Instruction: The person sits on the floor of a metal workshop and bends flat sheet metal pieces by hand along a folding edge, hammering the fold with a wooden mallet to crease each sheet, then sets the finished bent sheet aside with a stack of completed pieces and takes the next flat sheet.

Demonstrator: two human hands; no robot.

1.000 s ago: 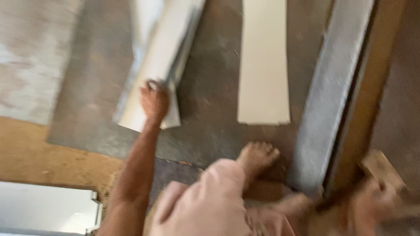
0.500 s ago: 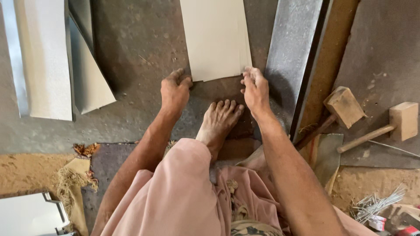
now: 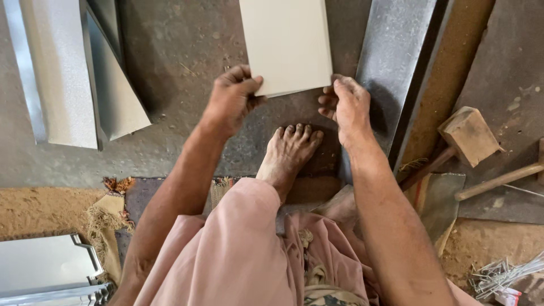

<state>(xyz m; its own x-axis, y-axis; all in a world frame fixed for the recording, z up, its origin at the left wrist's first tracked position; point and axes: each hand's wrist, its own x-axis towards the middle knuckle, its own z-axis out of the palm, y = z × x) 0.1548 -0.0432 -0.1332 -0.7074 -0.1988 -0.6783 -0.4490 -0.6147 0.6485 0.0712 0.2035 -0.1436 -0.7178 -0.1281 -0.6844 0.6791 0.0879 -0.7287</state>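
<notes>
Cream sheet [image 3: 286,42] ran toward twelve o'clock; left hand [image 3: 231,99] and right hand [image 3: 347,105] pinched its near corners equally.

The light is soft, even daylight, bright enough to show grit and scratches on the floor [image 3: 170,62] without harsh contrast. Shadows are faint and short; a darker patch lies beneath the pale sheet [image 3: 286,42] near the bare foot [image 3: 289,153]. The folded metal pieces [image 3: 73,79] at the upper left carry a dull sheen, and the shiny metal at the lower left corner [image 3: 39,266] reflects whitish glare. Focus is sharp across the whole view, with no motion blur on either forearm. Straight edges bend slightly toward the borders.
</notes>
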